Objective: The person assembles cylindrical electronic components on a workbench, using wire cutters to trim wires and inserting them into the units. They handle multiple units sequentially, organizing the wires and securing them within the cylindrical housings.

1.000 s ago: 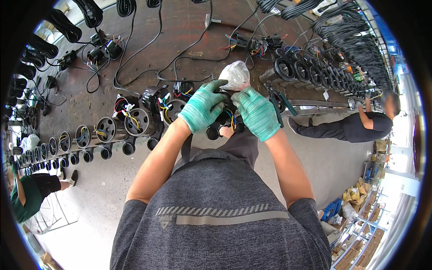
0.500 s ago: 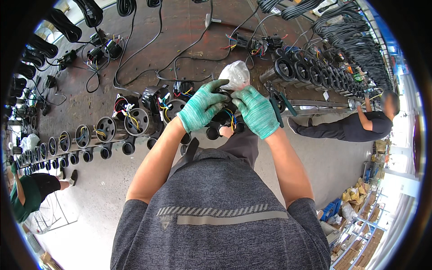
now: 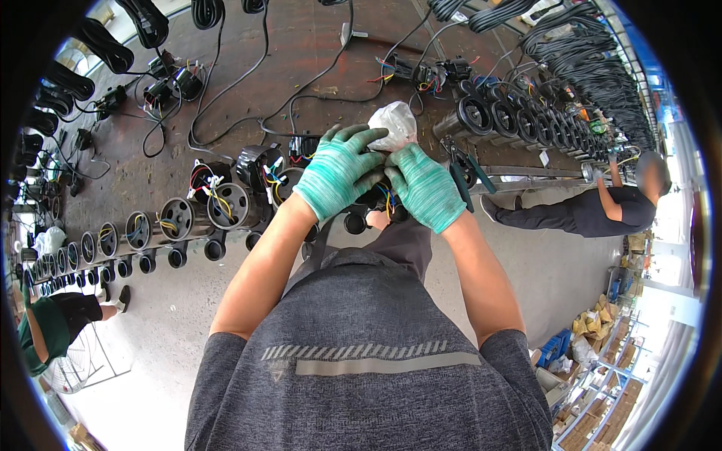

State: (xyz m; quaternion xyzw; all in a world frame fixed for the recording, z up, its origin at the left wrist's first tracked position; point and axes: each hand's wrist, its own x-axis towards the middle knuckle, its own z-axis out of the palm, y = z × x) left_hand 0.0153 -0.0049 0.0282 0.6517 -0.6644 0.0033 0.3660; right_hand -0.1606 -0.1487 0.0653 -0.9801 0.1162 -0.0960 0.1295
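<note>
My left hand [image 3: 342, 169], in a green-and-white glove with darkened fingertips, lies over a black part with coloured wires [image 3: 389, 203]. Its fingers are stretched and spread, and the fingertips come close to my other hand. My right hand [image 3: 425, 184], gloved alike, has its fingers bent around the right side of that part. Both hands hide most of the part; blue and yellow wires show below them. Just beyond the fingertips sits a crumpled clear plastic bag [image 3: 392, 126]. Green-handled pliers [image 3: 474, 169] lie right of my right hand.
Cylindrical metal housings [image 3: 177, 218] line the table edge to the left, and more housings [image 3: 475, 114] stand at right. Black cables [image 3: 301, 94] cross the brown tabletop [image 3: 248, 83]. One co-worker [image 3: 609, 199] is at far right, another [image 3: 53, 323] at far left.
My left hand has turned and its fingers have spread out further over the part, showing more of its back. My right hand has stayed nearly in place.
</note>
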